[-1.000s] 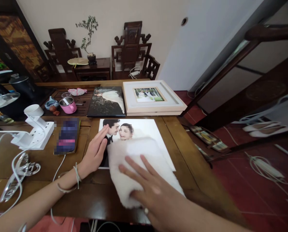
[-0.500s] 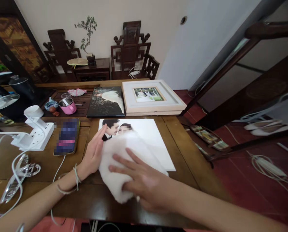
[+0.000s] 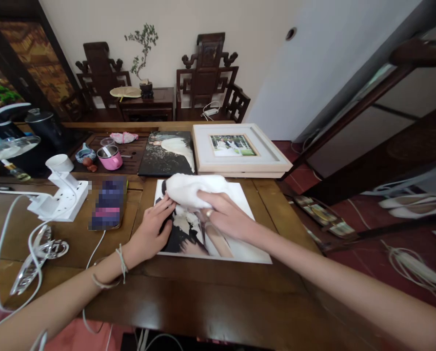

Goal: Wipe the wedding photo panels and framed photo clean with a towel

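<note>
A white cloth [image 3: 198,190] lies bunched over the upper part of a photo print [image 3: 218,246] on the wooden table. My right hand [image 3: 223,214] grips the cloth's right side, its fingers partly hidden by the cloth. The cloth covers the heads of the pictured couple. My left hand [image 3: 154,226] rests flat on the print's left edge, fingers stretched out and their tips close to the cloth. Beyond the print lie a dark photo panel [image 3: 167,163] and a pale wooden picture frame [image 3: 240,168].
To the left are a phone [image 3: 110,207], a white power strip [image 3: 69,200] with cables and a clear hair clip [image 3: 37,258]. A pink cup [image 3: 110,158] stands on a dark tea tray. Carved chairs [image 3: 207,73] are behind the table.
My right hand has pushed the cloth away from me to the print's far edge, uncovering the lower picture. My left hand has shifted from standing on edge to lying flat.
</note>
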### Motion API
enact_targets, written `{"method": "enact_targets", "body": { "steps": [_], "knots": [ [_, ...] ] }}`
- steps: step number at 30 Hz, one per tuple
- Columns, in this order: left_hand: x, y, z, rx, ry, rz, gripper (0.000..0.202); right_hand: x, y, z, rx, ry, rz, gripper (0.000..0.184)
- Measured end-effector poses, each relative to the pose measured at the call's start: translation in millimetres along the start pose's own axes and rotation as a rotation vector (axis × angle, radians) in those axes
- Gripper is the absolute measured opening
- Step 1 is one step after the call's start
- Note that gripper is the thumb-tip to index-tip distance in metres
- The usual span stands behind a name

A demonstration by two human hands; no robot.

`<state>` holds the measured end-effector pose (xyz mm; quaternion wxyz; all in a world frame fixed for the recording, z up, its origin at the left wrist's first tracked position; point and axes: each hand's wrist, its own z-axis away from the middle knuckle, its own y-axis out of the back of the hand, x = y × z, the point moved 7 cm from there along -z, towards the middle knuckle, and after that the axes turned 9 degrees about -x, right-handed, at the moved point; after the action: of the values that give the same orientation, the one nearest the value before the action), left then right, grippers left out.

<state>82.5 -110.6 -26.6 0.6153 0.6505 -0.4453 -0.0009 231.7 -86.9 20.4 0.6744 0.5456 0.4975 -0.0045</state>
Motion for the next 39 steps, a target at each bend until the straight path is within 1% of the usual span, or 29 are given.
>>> {"method": "enact_targets", "body": {
  "steps": [2,3,5,7,11,13,15,18,20,22,23,25,30,33,35,36,39],
  "knots": [
    [0,1.4,-1,-0.006,0.006,0.001,0.047,-8,-6,-16,-0.014,0.041,-0.007,0.016],
    [0,2.0,-1,-0.004,0.005,0.006,0.048,-11,-8,-19,-0.021,0.055,-0.008,0.016],
    [1,2.5,-2,0.002,0.000,0.014,0.049,-9,-6,-18,-0.027,0.057,0.000,0.016],
    [1,2.2,-1,0.003,0.000,0.019,0.050,1,3,-6,-0.018,0.027,0.021,0.017],
    [2,0.9,1,-0.018,0.014,0.034,0.052,33,26,31,0.012,-0.057,0.099,0.015],
    [2,0.7,1,-0.027,0.031,0.040,0.053,40,28,52,0.003,-0.078,0.159,0.016],
    [2,0.1,0,-0.035,0.045,0.044,0.053,34,19,73,-0.018,-0.055,0.264,0.018],
    [1,-0.8,0,-0.038,0.055,0.058,0.052,5,-11,104,-0.064,0.074,0.425,0.021],
    [0,-1.4,0,-0.037,0.054,0.061,0.052,-14,-29,120,-0.093,0.156,0.470,0.021],
    [0,-1.5,0,-0.036,0.051,0.050,0.052,-23,-39,128,-0.112,0.194,0.484,0.019],
    [0,-1.5,0,-0.036,0.049,0.043,0.052,-23,-39,128,-0.111,0.194,0.484,0.018],
    [1,-1.1,0,-0.035,0.045,0.036,0.051,-13,-33,120,-0.111,0.181,0.477,0.020],
    [2,-0.8,-1,-0.047,0.038,0.017,0.051,32,5,72,-0.105,0.106,0.463,0.018],
    [2,-0.8,-1,-0.056,0.042,0.004,0.050,49,20,52,-0.088,0.058,0.463,0.017],
    [2,-0.5,-2,-0.058,0.047,0.003,0.049,51,22,51,-0.071,0.035,0.471,0.016],
    [2,-0.5,-2,-0.060,0.049,0.005,0.049,47,19,55,-0.062,0.039,0.478,0.017],
    [2,-0.9,-2,-0.067,0.057,0.013,0.048,26,-1,82,-0.059,0.095,0.498,0.019]
  ]
}}
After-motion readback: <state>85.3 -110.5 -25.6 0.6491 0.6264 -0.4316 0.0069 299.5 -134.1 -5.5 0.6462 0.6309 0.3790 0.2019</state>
